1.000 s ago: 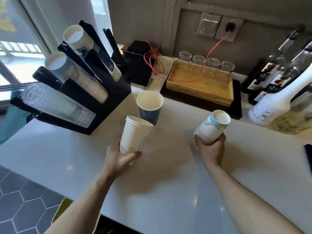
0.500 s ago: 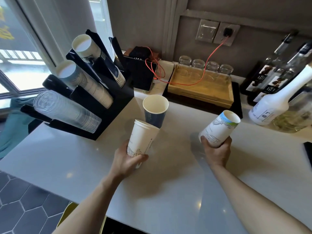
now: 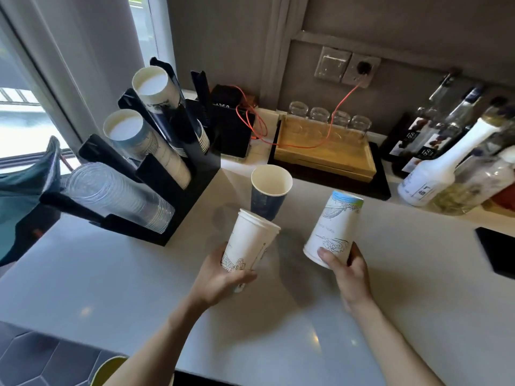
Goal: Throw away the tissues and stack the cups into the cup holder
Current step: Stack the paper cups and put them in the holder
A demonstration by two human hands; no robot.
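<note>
My left hand (image 3: 220, 277) grips a white paper cup stack (image 3: 248, 243) with a line drawing, held above the white counter (image 3: 111, 274). My right hand (image 3: 348, 270) holds a white cup with a blue-green band (image 3: 335, 227), turned so its base points up and away. A dark blue paper cup (image 3: 269, 193) stands upright on the counter just behind the two held cups. The black cup holder (image 3: 184, 190) sits at the left, its tilted slots filled with rows of paper cups and clear plastic cups (image 3: 117, 196). No tissues are visible.
A wooden tray (image 3: 323, 151) with several glasses stands at the back, an orange cable running to a wall socket (image 3: 362, 71). Bottles (image 3: 434, 168) crowd the right edge. A black pad (image 3: 496, 249) lies at the far right. A yellow bin rim (image 3: 108, 369) shows below the counter.
My right hand has tipped its cup over, so the mouth now faces down toward my hand. Both hands have come slightly nearer each other; the view shifted closer.
</note>
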